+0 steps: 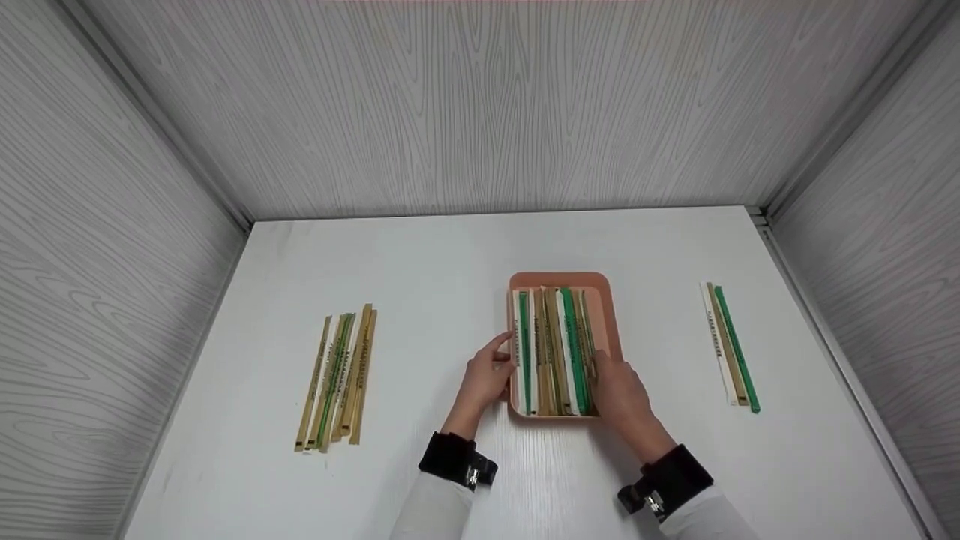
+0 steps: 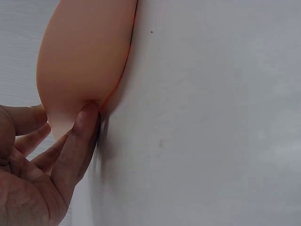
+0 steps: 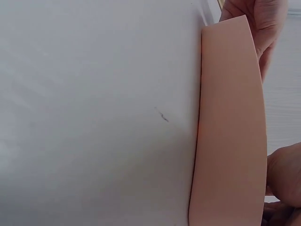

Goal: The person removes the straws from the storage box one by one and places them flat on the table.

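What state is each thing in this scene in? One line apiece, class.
Tray: upright, partly filled
Tray sticks: side by side
Left sticks: loosely piled, overlapping
Right sticks: three, side by side
Left grip: holding tray's left side
Right grip: over tray's right rim, hold unclear

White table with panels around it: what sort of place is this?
Probably an enclosed work booth, perhaps for recording handwork: grey wood-grain panels stand behind and beside the white table, and black bands circle both wrists.
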`<action>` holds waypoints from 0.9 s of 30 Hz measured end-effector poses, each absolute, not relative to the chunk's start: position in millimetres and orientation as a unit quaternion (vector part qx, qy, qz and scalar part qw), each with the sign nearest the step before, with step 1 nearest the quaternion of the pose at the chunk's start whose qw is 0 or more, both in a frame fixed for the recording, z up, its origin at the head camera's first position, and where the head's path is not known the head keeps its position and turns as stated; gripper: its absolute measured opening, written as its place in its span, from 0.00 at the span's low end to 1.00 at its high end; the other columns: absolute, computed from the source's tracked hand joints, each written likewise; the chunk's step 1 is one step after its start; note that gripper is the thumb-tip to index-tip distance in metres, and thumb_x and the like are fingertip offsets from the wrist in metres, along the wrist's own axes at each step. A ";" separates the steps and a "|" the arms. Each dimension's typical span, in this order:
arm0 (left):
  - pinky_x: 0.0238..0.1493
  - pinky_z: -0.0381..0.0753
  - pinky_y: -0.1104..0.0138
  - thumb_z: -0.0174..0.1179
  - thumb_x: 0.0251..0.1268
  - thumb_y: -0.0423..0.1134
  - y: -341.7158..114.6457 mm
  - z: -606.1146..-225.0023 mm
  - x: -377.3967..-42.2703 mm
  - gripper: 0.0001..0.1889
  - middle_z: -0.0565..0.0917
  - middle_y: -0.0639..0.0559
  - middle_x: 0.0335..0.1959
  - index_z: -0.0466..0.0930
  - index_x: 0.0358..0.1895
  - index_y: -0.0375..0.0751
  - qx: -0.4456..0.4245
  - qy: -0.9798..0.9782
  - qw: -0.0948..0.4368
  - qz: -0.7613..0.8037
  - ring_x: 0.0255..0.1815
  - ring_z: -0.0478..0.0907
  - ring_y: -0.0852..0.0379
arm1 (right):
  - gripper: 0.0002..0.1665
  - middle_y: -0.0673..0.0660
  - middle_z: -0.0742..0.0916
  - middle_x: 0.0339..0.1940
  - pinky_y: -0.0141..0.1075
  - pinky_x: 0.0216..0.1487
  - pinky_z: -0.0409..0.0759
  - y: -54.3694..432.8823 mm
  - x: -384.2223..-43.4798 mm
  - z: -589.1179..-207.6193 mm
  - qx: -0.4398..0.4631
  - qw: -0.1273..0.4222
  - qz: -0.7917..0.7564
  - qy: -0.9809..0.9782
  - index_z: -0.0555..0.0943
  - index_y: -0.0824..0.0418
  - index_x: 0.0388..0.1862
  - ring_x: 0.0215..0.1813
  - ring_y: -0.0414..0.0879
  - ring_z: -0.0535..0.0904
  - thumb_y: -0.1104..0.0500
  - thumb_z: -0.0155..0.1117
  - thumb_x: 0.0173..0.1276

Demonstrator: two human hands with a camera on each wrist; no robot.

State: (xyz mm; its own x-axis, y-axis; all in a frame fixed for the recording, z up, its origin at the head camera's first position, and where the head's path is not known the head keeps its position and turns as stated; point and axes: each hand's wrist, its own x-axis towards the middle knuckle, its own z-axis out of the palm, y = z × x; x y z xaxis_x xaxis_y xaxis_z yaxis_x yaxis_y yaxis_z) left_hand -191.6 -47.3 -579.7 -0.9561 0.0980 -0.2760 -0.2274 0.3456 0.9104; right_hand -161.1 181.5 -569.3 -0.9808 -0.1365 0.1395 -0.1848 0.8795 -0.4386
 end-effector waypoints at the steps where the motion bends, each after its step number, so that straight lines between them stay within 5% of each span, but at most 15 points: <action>1: 0.33 0.83 0.61 0.55 0.71 0.33 -47.4 -579.5 -191.6 0.29 0.81 0.42 0.49 0.65 0.73 0.50 -0.041 0.807 0.144 0.571 0.41 0.81 0.52 | 0.06 0.58 0.79 0.19 0.40 0.18 0.73 181.5 -161.4 -567.6 0.075 0.045 0.240 -0.967 0.76 0.68 0.41 0.20 0.48 0.76 0.73 0.58 0.66; 9: 0.30 0.82 0.62 0.55 0.71 0.32 -47.3 -580.3 -191.8 0.29 0.80 0.41 0.50 0.64 0.74 0.49 -0.036 0.802 0.148 0.578 0.41 0.82 0.52 | 0.13 0.57 0.82 0.21 0.40 0.22 0.75 182.9 -161.8 -556.9 0.050 0.030 0.279 -0.959 0.78 0.69 0.47 0.22 0.45 0.77 0.69 0.67 0.64; 27: 0.28 0.83 0.62 0.55 0.70 0.32 -46.7 -580.3 -191.9 0.29 0.80 0.43 0.49 0.64 0.74 0.50 -0.042 0.798 0.153 0.582 0.41 0.81 0.52 | 0.17 0.53 0.80 0.21 0.39 0.22 0.73 186.7 -160.2 -553.5 0.048 0.014 0.296 -0.954 0.78 0.69 0.51 0.23 0.44 0.75 0.68 0.68 0.64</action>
State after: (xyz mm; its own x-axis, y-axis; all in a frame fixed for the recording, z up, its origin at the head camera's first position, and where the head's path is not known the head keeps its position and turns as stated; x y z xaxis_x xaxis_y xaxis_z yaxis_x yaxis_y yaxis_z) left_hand -191.9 -46.7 -580.3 -0.9497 0.1105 -0.2930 -0.2452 0.3197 0.9152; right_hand -160.2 186.7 -553.5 -0.9950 -0.0842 0.0546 -0.1003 0.8205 -0.5628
